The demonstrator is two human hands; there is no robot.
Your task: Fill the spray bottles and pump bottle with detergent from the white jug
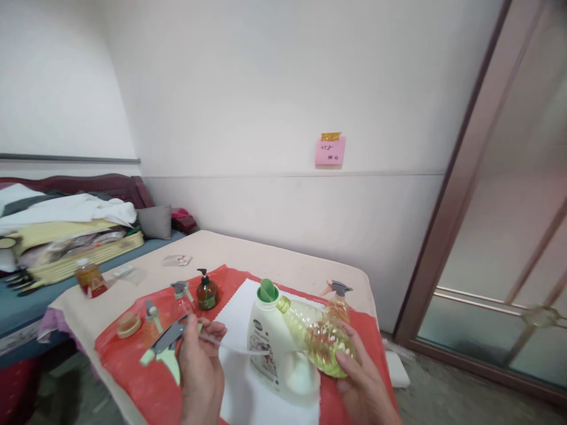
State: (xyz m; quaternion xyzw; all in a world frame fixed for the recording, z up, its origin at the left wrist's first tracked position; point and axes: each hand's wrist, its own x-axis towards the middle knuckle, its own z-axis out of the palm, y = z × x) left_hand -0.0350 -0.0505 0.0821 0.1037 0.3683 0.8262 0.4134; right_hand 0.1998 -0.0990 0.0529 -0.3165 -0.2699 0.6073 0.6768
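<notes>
My left hand (201, 360) is closed around a spray trigger head (166, 348), grey and pale green, and its thin clear tube (239, 351) sticks out to the right. In my right hand (361, 369) is a clear yellow-green plastic bottle (325, 342) with liquid in it. It is tilted, with its uncapped neck up and left, beside the mouth of a large white jug (270, 348). A green rounded piece (267, 289), maybe a funnel or pouring spout, shows in the jug's mouth. The jug stands upright on a white sheet (239, 307); whether liquid flows I cannot tell.
On the red cloth (133, 360) stand a dark pump bottle (207, 292), spray bottles (181, 301) and a round tan lid (129, 324). Another spray bottle (339, 304) is behind the yellow-green one. An amber bottle (90, 278) stands at the table's left edge.
</notes>
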